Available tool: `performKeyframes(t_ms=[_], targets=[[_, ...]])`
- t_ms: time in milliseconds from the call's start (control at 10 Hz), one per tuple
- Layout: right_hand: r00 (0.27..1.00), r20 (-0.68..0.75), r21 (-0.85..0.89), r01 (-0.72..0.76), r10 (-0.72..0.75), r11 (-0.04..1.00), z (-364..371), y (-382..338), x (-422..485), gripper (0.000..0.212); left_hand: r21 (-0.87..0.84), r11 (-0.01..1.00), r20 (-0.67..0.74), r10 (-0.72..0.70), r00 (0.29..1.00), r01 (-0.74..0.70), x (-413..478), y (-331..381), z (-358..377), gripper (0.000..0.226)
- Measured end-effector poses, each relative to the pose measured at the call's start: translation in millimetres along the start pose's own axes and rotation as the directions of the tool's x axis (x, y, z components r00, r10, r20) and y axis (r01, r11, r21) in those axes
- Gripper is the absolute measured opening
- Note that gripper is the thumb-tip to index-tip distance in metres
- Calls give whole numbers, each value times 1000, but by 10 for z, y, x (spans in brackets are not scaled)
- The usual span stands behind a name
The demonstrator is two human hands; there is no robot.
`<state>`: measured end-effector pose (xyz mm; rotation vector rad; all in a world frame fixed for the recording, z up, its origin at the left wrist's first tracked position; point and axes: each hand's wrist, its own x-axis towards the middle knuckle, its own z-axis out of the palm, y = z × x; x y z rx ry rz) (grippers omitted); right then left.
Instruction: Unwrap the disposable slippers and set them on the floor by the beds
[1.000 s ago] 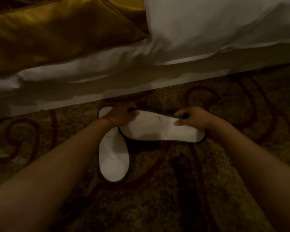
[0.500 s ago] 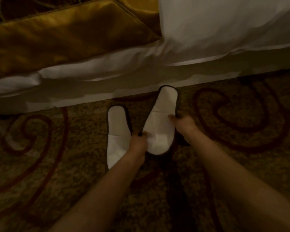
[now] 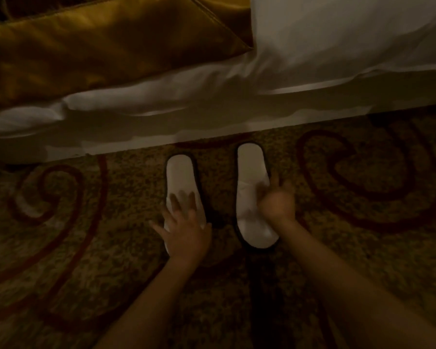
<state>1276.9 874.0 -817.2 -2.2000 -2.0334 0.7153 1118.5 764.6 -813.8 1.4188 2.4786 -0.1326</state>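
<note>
Two flat white disposable slippers with dark edges lie side by side on the patterned carpet, lengthwise toward the bed. The left slipper (image 3: 180,178) has my left hand (image 3: 185,231) spread flat over its near half, fingers apart. The right slipper (image 3: 251,192) lies a little farther toward the bed. My right hand (image 3: 278,200) hovers open at its right edge, blurred, fingers apart and holding nothing. I see no wrapper.
The bed side (image 3: 212,124) runs across just beyond the slippers, with white sheets hanging and a gold cover (image 3: 98,51) at upper left. Brown carpet (image 3: 363,222) with dark red swirls spreads left, right and toward me.
The right slipper went from held crosswise in both hands to lying on the carpet parallel to the left one. Both hands let go of it; the left hand moved onto the left slipper.
</note>
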Motion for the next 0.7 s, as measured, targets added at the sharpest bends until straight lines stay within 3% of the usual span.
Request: performKeyframes(t_ms=[100, 200, 400, 600, 700], targets=[[996, 44, 36, 79, -80, 996, 82, -87, -126, 94, -54, 998, 111, -18, 994, 24, 129, -84, 107, 83], [977, 135, -85, 177, -165, 980, 186, -54, -185, 108, -104, 994, 126, -9, 992, 22, 177, -76, 137, 81], [962, 156, -155, 247, -223, 957, 240, 39, -168, 108, -97, 995, 127, 4, 992, 8, 267, -68, 127, 83], [962, 198, -143, 221, -191, 965, 176, 12, -165, 108, -125, 992, 164, 6, 986, 15, 296, -66, 88, 84], [961, 213, -117, 206, -178, 972, -198, -71, -199, 103, -130, 991, 133, 33, 991, -16, 216, -77, -166, 82]])
